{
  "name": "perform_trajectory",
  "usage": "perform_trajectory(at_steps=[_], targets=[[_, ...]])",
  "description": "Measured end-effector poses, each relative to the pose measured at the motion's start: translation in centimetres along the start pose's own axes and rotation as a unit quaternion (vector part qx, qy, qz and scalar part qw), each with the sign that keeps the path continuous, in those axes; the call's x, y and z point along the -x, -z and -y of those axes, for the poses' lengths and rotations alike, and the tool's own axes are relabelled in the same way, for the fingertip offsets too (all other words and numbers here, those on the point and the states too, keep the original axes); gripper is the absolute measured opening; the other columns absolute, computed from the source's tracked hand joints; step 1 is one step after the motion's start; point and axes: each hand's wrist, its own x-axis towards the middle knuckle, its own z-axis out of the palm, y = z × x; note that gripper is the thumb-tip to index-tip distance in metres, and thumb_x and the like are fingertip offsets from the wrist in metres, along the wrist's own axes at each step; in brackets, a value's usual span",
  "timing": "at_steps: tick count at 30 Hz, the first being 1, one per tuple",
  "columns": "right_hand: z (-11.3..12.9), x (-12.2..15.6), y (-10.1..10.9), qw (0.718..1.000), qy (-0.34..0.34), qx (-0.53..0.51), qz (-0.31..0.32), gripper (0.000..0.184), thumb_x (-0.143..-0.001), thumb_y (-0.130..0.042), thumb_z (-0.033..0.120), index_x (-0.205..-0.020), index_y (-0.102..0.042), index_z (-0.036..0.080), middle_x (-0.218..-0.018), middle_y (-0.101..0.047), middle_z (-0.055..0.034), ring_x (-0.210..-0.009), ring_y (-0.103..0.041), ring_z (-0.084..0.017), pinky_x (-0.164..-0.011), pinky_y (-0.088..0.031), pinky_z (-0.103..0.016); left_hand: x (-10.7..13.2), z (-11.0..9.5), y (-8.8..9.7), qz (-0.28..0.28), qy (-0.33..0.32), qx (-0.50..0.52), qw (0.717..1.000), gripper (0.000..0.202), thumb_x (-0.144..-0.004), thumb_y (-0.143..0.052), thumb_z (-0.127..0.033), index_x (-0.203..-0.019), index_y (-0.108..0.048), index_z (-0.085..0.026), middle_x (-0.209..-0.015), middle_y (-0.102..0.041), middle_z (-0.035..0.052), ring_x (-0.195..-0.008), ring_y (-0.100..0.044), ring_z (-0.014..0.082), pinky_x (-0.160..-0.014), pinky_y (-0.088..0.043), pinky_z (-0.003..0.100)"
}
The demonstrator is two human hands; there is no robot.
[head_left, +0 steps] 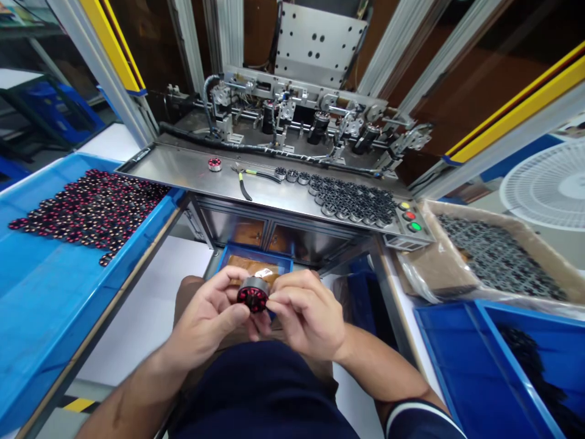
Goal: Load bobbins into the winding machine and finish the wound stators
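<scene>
A small round motor part (pixel 253 297), black with red windings, sits between both my hands just above my lap. My left hand (pixel 211 311) curls around its left side, thumb and fingers closed on it. My right hand (pixel 305 311) pinches its right edge with bent fingers. Ahead lies a steel machine shelf (pixel 183 167) carrying one red part (pixel 214 164), a pair of pliers (pixel 242 178) and a cluster of black ring parts (pixel 354 200).
A blue tray (pixel 46 286) at left holds many red-wound parts (pixel 91 207). A cardboard box (pixel 503 256) of black parts and blue bins (pixel 457 360) stand at right. Coloured buttons (pixel 409 216) sit on the shelf's right end. A white fan (pixel 548 183) is far right.
</scene>
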Motion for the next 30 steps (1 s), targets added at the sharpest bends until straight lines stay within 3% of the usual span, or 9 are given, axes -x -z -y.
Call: perform_trajectory(at_steps=[4,7,10,13,16,22,30], targets=[[0.4,0.4,-0.6,0.994,-0.086,-0.058,-0.033,0.010,-0.084,-0.061,0.006,-0.084,-0.064,0.015,-0.074,-0.063,-0.0039,-0.070,-0.060,-0.013,-0.064,-0.051,-0.026,0.0,0.3,-0.4,-0.054,-0.120,-0.088,0.987,0.032,-0.081,-0.074,-0.027,-0.109,-0.059,-0.027,-0.095,-0.072,0.0038,-0.076,-0.072,0.0192,-0.063,-0.060,0.028],[0.5,0.7,-1.2,0.969,-0.184,-0.155,-0.054,0.011,-0.086,-0.060,0.009,-0.077,-0.063,0.015,-0.070,-0.061,-0.0025,-0.068,-0.058,-0.012,-0.062,-0.049,-0.026,0.0,0.4,-0.6,-0.113,-0.235,-0.214,0.941,0.043,-0.070,-0.082,-0.014,-0.107,-0.061,-0.025,-0.105,-0.072,0.0072,-0.093,-0.072,0.0226,-0.073,-0.061,0.030],[0.4,1.0,-1.8,0.920,-0.292,-0.258,-0.048,0.017,-0.089,-0.060,0.019,-0.072,-0.060,0.016,-0.067,-0.057,-0.0003,-0.061,-0.055,-0.011,-0.057,-0.047,-0.024,0.0,0.4,-0.5,-0.129,-0.307,-0.304,0.892,0.055,-0.062,-0.084,-0.003,-0.107,-0.060,-0.022,-0.106,-0.073,0.0078,-0.098,-0.071,0.0222,-0.079,-0.061,0.029],[0.1,1.3,-2.2,0.863,-0.359,-0.354,-0.038,0.021,-0.090,-0.061,0.028,-0.072,-0.059,0.017,-0.066,-0.055,0.0013,-0.058,-0.053,-0.009,-0.055,-0.047,-0.023,0.0,0.5,-0.1,-0.111,-0.333,-0.342,0.872,0.060,-0.062,-0.082,0.001,-0.113,-0.058,-0.022,-0.110,-0.073,0.0072,-0.096,-0.072,0.0199,-0.082,-0.061,0.029],[-0.1,1.6,-2.4,0.829,-0.400,-0.389,-0.030,0.024,-0.089,-0.063,0.034,-0.072,-0.058,0.018,-0.064,-0.056,0.0018,-0.057,-0.053,-0.010,-0.056,-0.047,-0.024,0.2,0.8,0.2,-0.117,-0.331,-0.334,0.875,0.061,-0.064,-0.081,0.000,-0.116,-0.057,-0.022,-0.112,-0.073,0.0064,-0.098,-0.072,0.0199,-0.086,-0.061,0.029],[-0.1,1.8,-2.7,0.819,-0.414,-0.396,-0.029,0.023,-0.089,-0.064,0.032,-0.071,-0.060,0.017,-0.063,-0.056,0.0016,-0.056,-0.053,-0.010,-0.055,-0.047,-0.023,0.3,1.0,0.1,-0.152,-0.303,-0.299,0.892,0.055,-0.065,-0.081,-0.003,-0.112,-0.060,-0.022,-0.109,-0.074,0.0051,-0.093,-0.073,0.0190,-0.081,-0.063,0.026],[0.0,1.7,-2.9,0.818,-0.414,-0.397,-0.032,0.025,-0.087,-0.066,0.035,-0.070,-0.059,0.017,-0.063,-0.056,0.0018,-0.055,-0.053,-0.009,-0.053,-0.047,-0.023,0.2,0.5,-0.6,-0.168,-0.300,-0.281,0.896,0.062,-0.061,-0.080,0.004,-0.113,-0.061,-0.022,-0.106,-0.075,0.0024,-0.093,-0.073,0.0173,-0.081,-0.063,0.023]])
